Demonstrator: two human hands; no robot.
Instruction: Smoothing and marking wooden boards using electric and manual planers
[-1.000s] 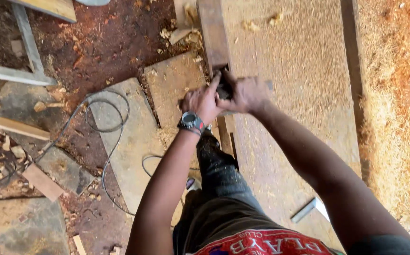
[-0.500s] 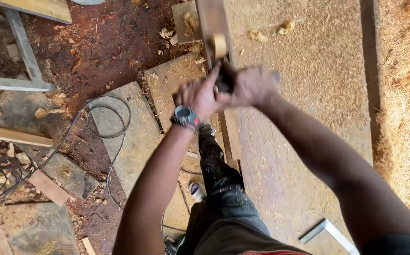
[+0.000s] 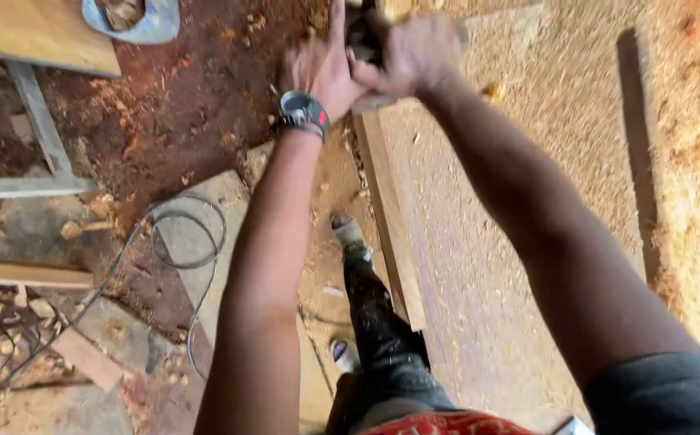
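Both my arms reach far out toward the top of the view. My left hand (image 3: 321, 68), with a wristwatch (image 3: 303, 113) on its wrist, and my right hand (image 3: 414, 50) are closed together on a dark hand tool (image 3: 363, 34), probably a plane. The hands hide most of it and it is blurred. The tool sits on the far end of a long narrow wooden plank (image 3: 390, 217) that runs along the left edge of a sawdust-covered bench top (image 3: 519, 169).
Below the bench are my dark trouser leg and foot (image 3: 350, 234). A grey cable (image 3: 193, 258) loops over stone slabs on red earth. A wooden board (image 3: 31, 32), a pale basin (image 3: 136, 20), a grey frame (image 3: 39, 137) and wood scraps (image 3: 84, 358) lie at the left.
Both hands have pushed the tool away from me along the plank, toward the top of the view, with my arms now stretched out. More of the plank shows behind the tool.
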